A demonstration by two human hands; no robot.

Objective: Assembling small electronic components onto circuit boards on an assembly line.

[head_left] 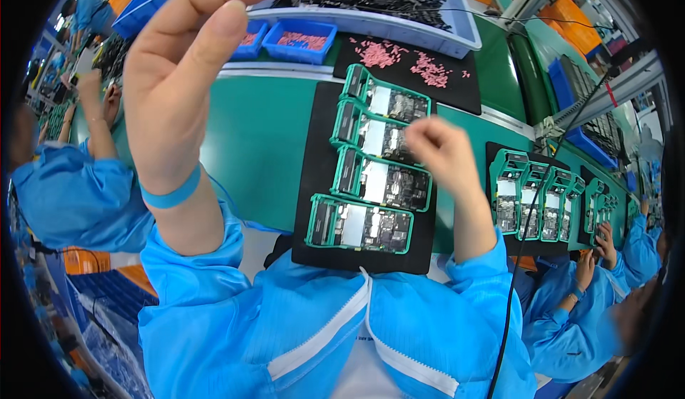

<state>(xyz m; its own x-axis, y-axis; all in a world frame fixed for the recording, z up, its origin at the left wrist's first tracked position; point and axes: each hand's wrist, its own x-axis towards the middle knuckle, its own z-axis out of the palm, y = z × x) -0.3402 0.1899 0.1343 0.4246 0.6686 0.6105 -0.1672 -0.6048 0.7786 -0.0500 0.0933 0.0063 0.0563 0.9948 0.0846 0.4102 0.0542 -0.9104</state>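
Observation:
My left hand (175, 78) is raised close to the camera at the upper left, a blue band around its wrist. Its thumb and index finger are apart, and nothing shows between them. My right hand (444, 153) is over the right end of the second circuit board from the far end (382, 136), fingers pinched together. Whatever they may hold is too small or hidden. Several such boards in green frames, including the nearest board (360, 224), form a column on a black mat (312, 171). Small pink pieces (378, 53) lie in heaps on another black mat beyond them.
At the back stands a large blue bin (457, 32) of black parts, beside a small blue tray (300, 40) of pink pieces. More framed boards (531, 196) rest on mats to the right. Co-workers sit on both sides. A black cable (524, 256) hangs at the right.

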